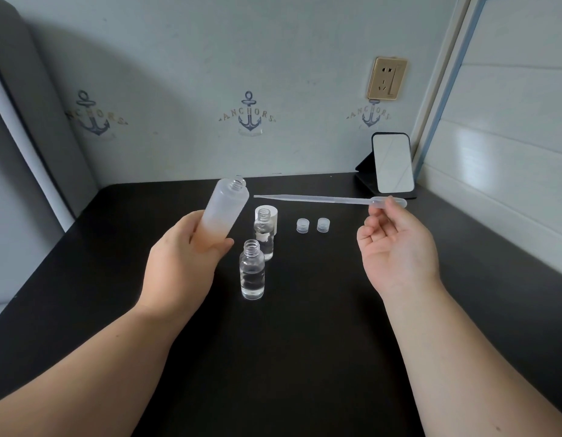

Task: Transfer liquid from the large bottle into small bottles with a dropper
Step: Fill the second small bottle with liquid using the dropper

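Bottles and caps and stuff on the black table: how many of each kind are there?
Large frosted bottle, held in the left hand: 1
Small clear bottles: 2
Small clear caps: 2
Large white cap, behind the far small bottle: 1
Dropper, pinched in the right hand: 1
Mirror on stand: 1
Total: 8

Likely home: anchor wallpaper (pixel 249 113), wall socket (pixel 387 78), mirror (pixel 394 163).
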